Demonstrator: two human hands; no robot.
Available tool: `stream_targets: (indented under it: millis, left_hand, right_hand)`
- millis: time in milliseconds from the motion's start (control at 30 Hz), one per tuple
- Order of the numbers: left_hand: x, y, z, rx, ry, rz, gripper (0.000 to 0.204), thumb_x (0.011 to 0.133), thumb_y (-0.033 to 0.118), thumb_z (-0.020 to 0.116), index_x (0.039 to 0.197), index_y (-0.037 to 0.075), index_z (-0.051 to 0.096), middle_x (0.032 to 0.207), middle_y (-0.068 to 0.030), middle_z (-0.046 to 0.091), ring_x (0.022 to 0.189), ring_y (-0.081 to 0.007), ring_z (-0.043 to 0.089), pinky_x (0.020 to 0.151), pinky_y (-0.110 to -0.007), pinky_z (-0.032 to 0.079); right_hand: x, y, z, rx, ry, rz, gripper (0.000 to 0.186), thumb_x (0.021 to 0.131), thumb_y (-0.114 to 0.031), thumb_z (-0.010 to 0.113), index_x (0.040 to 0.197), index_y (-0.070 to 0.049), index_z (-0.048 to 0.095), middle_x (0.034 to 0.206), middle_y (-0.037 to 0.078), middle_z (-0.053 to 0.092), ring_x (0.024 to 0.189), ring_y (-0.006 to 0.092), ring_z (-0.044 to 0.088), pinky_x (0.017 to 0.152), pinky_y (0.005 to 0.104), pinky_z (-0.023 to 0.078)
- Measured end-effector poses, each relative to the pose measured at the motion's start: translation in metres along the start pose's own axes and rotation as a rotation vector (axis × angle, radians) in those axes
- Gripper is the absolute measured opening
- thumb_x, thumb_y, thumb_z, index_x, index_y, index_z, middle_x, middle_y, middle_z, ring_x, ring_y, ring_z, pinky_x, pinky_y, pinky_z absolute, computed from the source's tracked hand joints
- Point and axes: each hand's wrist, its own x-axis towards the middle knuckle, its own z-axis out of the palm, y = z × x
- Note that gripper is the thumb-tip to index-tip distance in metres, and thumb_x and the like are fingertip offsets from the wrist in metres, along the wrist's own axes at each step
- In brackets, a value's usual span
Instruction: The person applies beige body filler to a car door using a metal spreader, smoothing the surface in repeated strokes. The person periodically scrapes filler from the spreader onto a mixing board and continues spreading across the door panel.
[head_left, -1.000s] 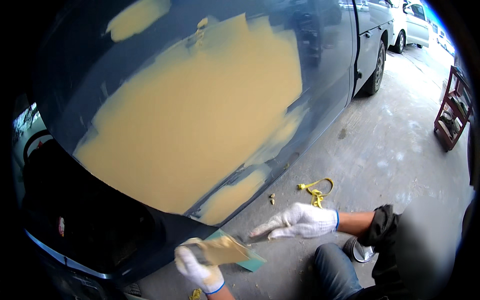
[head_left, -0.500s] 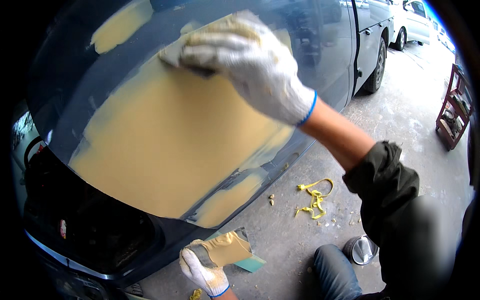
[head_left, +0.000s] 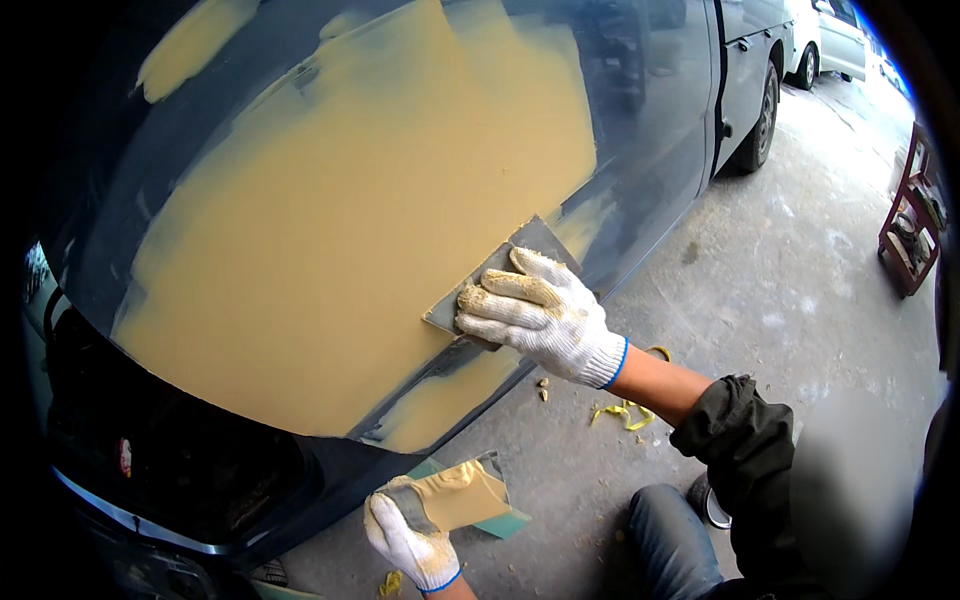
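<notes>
My gloved right hand (head_left: 540, 310) grips a grey flat spreader (head_left: 545, 240), its fingers pressed over the blade. The spreader's edge lies on the lower right border of a broad patch of yellow-beige body filler (head_left: 330, 230), spread across a dark vehicle panel (head_left: 650, 190). Lower down, my gloved left hand (head_left: 410, 540) holds a grey putty plate (head_left: 410, 505) with a lump of the same filler (head_left: 460, 490) on it. A green sheet (head_left: 505, 523) shows beneath that plate. Both white gloves are smeared with filler.
A dark headlight opening (head_left: 170, 440) gapes below the panel. Yellow strapping (head_left: 630, 412) and crumbs lie on the concrete floor (head_left: 740, 260). Near my knee (head_left: 670, 540) stands a round tin (head_left: 712, 508). A dark red shelf cart (head_left: 912, 215) is at the right; a white vehicle (head_left: 830, 35) stands beyond.
My right hand has come down and right with the spreader, from the upper part of the filler to its lower right edge. My left hand has hardly moved.
</notes>
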Motion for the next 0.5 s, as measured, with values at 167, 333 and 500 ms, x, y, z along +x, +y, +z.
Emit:
stream_targets:
  millis: [167,333,500]
  left_hand:
    - [-0.001,-0.003,0.009,0.091,-0.097,0.077,0.036,0.101,0.033,0.051,0.095,-0.002,0.060,0.089,-0.0103,0.063,0.081,-0.0192,0.062,0.072,-0.032,0.053]
    - [0.006,-0.004,0.020,0.112,-0.186,0.138,0.038,0.101,0.036,0.053,0.095,-0.001,0.060,0.085,-0.0090,0.063,0.079,-0.0187,0.063,0.070,-0.031,0.053]
    - [0.019,0.013,0.022,-0.060,0.053,0.124,0.039,0.100,0.039,0.054,0.103,0.000,0.059,0.097,-0.0082,0.062,0.086,-0.0191,0.063,0.072,-0.035,0.056]
  right_hand:
    - [-0.005,-0.039,-0.050,0.767,0.042,0.231,0.040,0.086,-0.012,0.065,0.125,-0.016,0.067,0.125,0.005,0.066,0.122,0.0214,0.059,0.107,0.0380,0.045]
    - [-0.027,-0.059,-0.101,1.546,-0.531,0.693,0.035,0.098,-0.022,0.060,0.131,-0.011,0.063,0.135,0.005,0.062,0.123,0.0176,0.059,0.103,0.0304,0.046]
    - [-0.040,0.004,-0.082,1.803,-0.187,0.963,0.029,0.098,-0.010,0.053,0.124,-0.013,0.067,0.124,0.009,0.067,0.111,0.0238,0.066,0.093,0.0366,0.054]
